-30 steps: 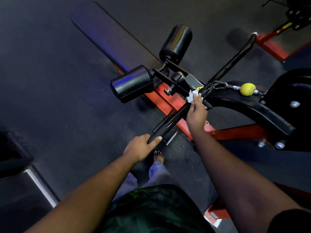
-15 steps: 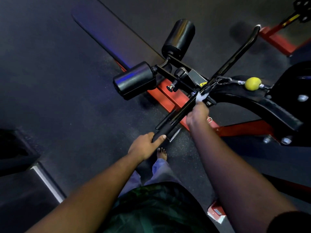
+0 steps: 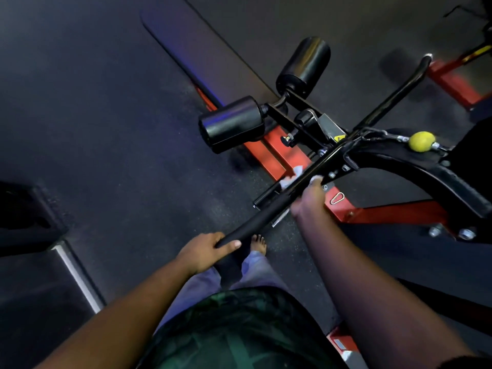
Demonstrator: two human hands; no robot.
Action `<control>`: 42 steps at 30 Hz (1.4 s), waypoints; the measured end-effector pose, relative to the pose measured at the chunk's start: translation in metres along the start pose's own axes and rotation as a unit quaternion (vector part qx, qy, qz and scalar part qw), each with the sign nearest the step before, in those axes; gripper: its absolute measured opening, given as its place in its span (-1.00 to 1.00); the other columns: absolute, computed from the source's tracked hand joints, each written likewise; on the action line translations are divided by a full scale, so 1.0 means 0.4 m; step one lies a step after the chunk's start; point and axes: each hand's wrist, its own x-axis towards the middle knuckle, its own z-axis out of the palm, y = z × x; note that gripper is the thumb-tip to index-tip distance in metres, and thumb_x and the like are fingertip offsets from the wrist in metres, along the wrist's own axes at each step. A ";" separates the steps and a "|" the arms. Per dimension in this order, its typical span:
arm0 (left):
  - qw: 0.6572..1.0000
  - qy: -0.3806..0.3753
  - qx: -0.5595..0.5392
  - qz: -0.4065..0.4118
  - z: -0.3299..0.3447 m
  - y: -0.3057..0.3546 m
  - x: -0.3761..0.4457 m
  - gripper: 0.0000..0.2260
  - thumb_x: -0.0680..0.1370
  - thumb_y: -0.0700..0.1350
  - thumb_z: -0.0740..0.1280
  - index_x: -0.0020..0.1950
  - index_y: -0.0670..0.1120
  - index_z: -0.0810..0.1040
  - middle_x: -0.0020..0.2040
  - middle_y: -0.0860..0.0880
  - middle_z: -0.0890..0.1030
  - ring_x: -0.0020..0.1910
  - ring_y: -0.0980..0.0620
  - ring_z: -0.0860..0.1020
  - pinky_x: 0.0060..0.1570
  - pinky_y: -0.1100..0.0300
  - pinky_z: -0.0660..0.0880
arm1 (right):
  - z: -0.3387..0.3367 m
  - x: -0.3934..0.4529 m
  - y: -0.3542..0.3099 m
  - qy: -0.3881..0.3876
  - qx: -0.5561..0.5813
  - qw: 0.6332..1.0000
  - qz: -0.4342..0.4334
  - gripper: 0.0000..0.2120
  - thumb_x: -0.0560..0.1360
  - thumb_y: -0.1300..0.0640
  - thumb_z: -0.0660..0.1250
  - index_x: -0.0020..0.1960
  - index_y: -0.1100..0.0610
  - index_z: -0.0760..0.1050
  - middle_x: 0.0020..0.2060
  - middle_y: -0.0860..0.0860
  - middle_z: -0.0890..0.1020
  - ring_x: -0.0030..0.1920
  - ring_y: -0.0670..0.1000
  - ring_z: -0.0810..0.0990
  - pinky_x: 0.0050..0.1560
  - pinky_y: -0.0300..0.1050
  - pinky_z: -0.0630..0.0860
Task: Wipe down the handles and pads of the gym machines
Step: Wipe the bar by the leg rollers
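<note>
Two hands grip the bar (image 3: 269,213): right hand (image 3: 310,197) wraps white cloth (image 3: 291,177) around it.

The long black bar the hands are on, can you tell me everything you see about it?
The handlebar is a long black bar that looks like metal, running slantwise from the person up to a curved far tip. Its near end wears a dull black grip sleeve, which the left hand holds. Midway, bolts and a bracket join it to the black and red machine frame. There the right hand wraps a white wipe around the bar. A cable with a yellow ball clips on near the middle.
</note>
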 end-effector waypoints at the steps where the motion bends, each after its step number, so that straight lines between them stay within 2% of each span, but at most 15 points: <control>1: 1.000 0.008 0.001 0.001 0.001 -0.019 -0.008 -0.42 0.43 0.59 0.15 -0.20 0.06 0.47 -0.31 0.01 0.59 -0.31 0.02 0.58 -0.20 -0.02 0.54 | -0.014 -0.036 0.052 -0.022 -0.005 1.000 0.015 -0.42 0.70 -0.21 0.04 -0.04 0.20 0.62 -0.29 0.10 0.64 -0.34 0.08 0.60 -0.29 -0.01 0.65; 6: 0.999 0.034 -0.015 0.018 -0.005 -0.039 -0.026 -0.45 0.47 0.54 0.20 -0.25 0.05 0.44 -0.36 0.02 0.53 -0.36 0.04 0.52 -0.31 0.05 0.42 | -0.072 -0.151 0.206 -0.058 -0.031 0.997 0.044 -0.42 0.69 -0.19 0.06 -0.02 0.21 0.67 -0.28 0.12 0.67 -0.29 0.10 0.66 -0.04 0.03 0.65; 9: 0.999 0.031 -0.018 0.021 -0.015 -0.046 -0.035 -0.31 0.35 0.64 0.08 -0.17 0.01 0.49 -0.30 -0.02 0.59 -0.30 0.01 0.59 -0.23 -0.05 0.53 | -0.051 -0.109 0.146 -0.013 -0.054 0.997 -0.058 -0.72 0.71 0.07 0.13 -0.06 0.15 0.52 -0.17 0.14 0.62 -0.21 0.14 0.63 0.01 0.10 0.64; 12: 0.999 0.022 -0.005 0.024 -0.023 -0.085 -0.049 -0.34 0.41 0.63 0.09 -0.14 0.03 0.50 -0.28 -0.02 0.60 -0.28 0.03 0.60 -0.22 -0.03 0.54 | -0.027 -0.076 0.120 0.028 -0.052 0.988 -0.141 -0.74 0.67 0.29 0.15 -0.16 0.05 0.39 -0.21 -0.03 0.45 -0.23 -0.05 0.47 -0.14 -0.22 0.52; 15: 1.000 0.014 -0.011 0.012 -0.020 -0.135 -0.063 -0.40 0.49 0.55 0.10 -0.11 0.02 0.50 -0.26 -0.02 0.60 -0.27 0.01 0.59 -0.24 0.03 0.50 | -0.049 -0.105 0.238 0.063 -0.223 0.929 -0.290 -0.76 0.70 0.27 0.14 0.30 0.22 0.50 0.11 -0.01 0.56 0.09 -0.09 0.51 0.12 -0.33 0.40; 18: 0.998 0.017 -0.050 0.021 -0.027 -0.161 -0.074 -0.38 0.49 0.52 0.04 -0.11 -0.02 0.48 -0.24 -0.06 0.58 -0.25 -0.04 0.57 -0.26 0.05 0.43 | -0.116 -0.197 0.416 -0.019 -0.425 0.788 -0.444 -0.57 0.67 0.25 0.16 0.54 0.20 0.35 0.51 0.06 0.37 0.56 0.05 0.24 0.56 -0.15 0.13; 21: 0.996 0.005 -0.076 0.042 -0.044 -0.168 -0.073 -0.40 0.51 0.50 0.00 -0.14 0.00 0.47 -0.19 -0.09 0.60 -0.17 -0.10 0.59 -0.14 -0.02 0.51 | -0.165 -0.229 0.461 -0.166 -0.640 0.528 -0.533 -0.51 0.59 0.28 0.16 0.52 0.19 0.37 0.53 0.06 0.36 0.61 0.12 0.12 0.60 0.06 -0.25; 23: 0.996 0.001 -0.066 0.052 -0.053 -0.169 -0.075 -0.46 0.55 0.47 0.00 -0.18 0.04 0.43 -0.19 -0.05 0.59 -0.14 -0.10 0.60 -0.11 -0.01 0.50 | -0.163 -0.215 0.396 -0.194 -0.707 0.380 -0.564 -0.55 0.62 0.12 0.15 0.50 0.13 0.41 0.49 0.05 0.44 0.57 0.09 0.26 0.58 0.27 -0.14; 24: 0.997 0.002 -0.056 0.056 -0.055 -0.167 -0.077 -0.49 0.58 0.44 0.01 -0.18 0.05 0.42 -0.19 -0.04 0.59 -0.15 -0.09 0.59 -0.13 0.02 0.48 | -0.159 -0.199 0.351 -0.198 -0.729 0.338 -0.561 -0.56 0.64 0.02 0.13 0.47 0.09 0.44 0.47 0.04 0.46 0.55 0.07 0.30 0.56 0.32 -0.08; 26: 0.997 0.005 -0.041 0.062 -0.055 -0.162 -0.077 -0.51 0.63 0.39 0.02 -0.14 0.02 0.44 -0.15 -0.06 0.61 -0.11 -0.08 0.60 -0.09 0.03 0.50 | -0.127 -0.167 0.246 -0.163 -0.759 0.332 -0.535 -0.56 0.66 -0.09 0.05 0.41 0.02 0.51 0.46 0.01 0.47 0.53 0.06 0.32 0.54 0.33 -0.07; 29: 0.997 0.006 -0.037 0.061 -0.049 -0.157 -0.082 -0.49 0.64 0.38 0.03 -0.09 -0.02 0.48 -0.10 -0.10 0.63 -0.08 -0.11 0.61 0.00 -0.03 0.55 | -0.074 -0.126 0.120 -0.092 -0.790 0.390 -0.463 -0.43 0.65 -0.14 -0.12 0.19 0.06 0.61 0.27 0.02 0.61 0.48 0.06 0.38 0.55 0.29 -0.03; 34: 0.998 0.022 -0.044 0.043 -0.054 -0.162 -0.085 -0.48 0.62 0.41 0.08 -0.05 -0.01 0.53 -0.16 -0.04 0.63 -0.17 -0.05 0.61 -0.08 -0.02 0.56 | -0.087 -0.170 0.167 -0.180 -0.788 0.363 -0.464 -0.54 0.67 -0.16 -0.02 0.07 -0.04 0.63 0.08 -0.11 0.67 0.46 0.01 0.40 0.54 0.35 -0.17; 37: 0.997 0.032 -0.060 0.037 -0.055 -0.156 -0.090 -0.50 0.62 0.41 0.11 -0.16 0.01 0.49 -0.24 -0.02 0.59 -0.22 -0.05 0.59 -0.16 0.01 0.52 | -0.129 -0.201 0.229 -0.216 -0.763 0.376 -0.479 -0.60 0.68 -0.16 0.00 0.15 -0.08 0.59 0.16 -0.20 0.63 0.52 -0.04 0.32 0.54 0.37 -0.19; 40: 0.996 0.043 -0.068 0.030 -0.052 -0.144 -0.105 -0.49 0.64 0.37 0.14 -0.18 -0.04 0.49 -0.25 -0.09 0.60 -0.20 -0.15 0.61 -0.17 -0.06 0.52 | -0.128 -0.162 0.179 -0.269 -0.747 0.354 -0.495 -0.63 0.69 -0.13 0.03 0.21 -0.11 0.58 0.24 -0.16 0.63 0.52 -0.04 0.34 0.56 0.35 -0.10; 42: 0.996 0.053 -0.069 0.027 -0.055 -0.136 -0.111 -0.50 0.65 0.34 0.16 -0.20 -0.05 0.47 -0.25 -0.12 0.60 -0.19 -0.17 0.61 -0.16 -0.10 0.52 | -0.117 -0.102 0.088 -0.234 -0.739 0.395 -0.493 -0.70 0.70 -0.02 0.09 0.20 -0.10 0.60 0.27 -0.10 0.63 0.54 0.00 0.32 0.54 0.31 -0.05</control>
